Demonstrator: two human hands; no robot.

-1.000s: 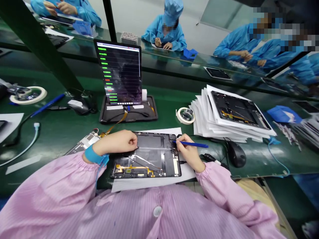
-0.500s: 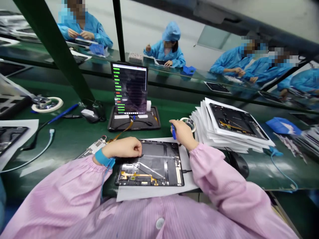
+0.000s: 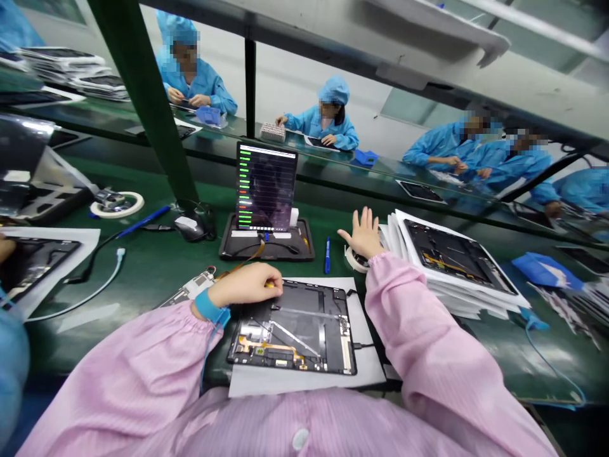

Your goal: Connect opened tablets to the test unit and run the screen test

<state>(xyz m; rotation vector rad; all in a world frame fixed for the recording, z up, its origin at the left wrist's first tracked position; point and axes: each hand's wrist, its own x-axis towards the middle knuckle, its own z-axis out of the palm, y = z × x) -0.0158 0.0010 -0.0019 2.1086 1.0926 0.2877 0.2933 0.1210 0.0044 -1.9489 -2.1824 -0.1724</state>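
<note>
My left hand (image 3: 250, 284), with a blue wrist strap (image 3: 209, 309), is closed above the upper left corner of an opened tablet (image 3: 297, 336). Something small and yellowish shows at its fingertips, but I cannot make out what it is. My right hand (image 3: 364, 236) is open, its fingers spread, over a roll of tape (image 3: 356, 260) beside a paper stack (image 3: 440, 292). On the bench left of that hand lies a blue marker pen (image 3: 327, 256). The tablet rests on a white sheet (image 3: 304, 384), its ribbon cables exposed and a black cable at its right edge.
Behind the tablet, a lit screen (image 3: 266, 187) stands in a black tray (image 3: 227, 246). A circuit board (image 3: 190, 287) lies partly under my left arm. Leftward are a mouse (image 3: 193, 225), another tape roll (image 3: 117, 205) and a co-worker's sleeve (image 3: 12, 362). Co-workers in blue sit across the bench.
My right hand has let go of the blue marker pen, which now lies on the bench, and its fingers have spread. The left hand stays at the tablet's corner. The view has tilted up.
</note>
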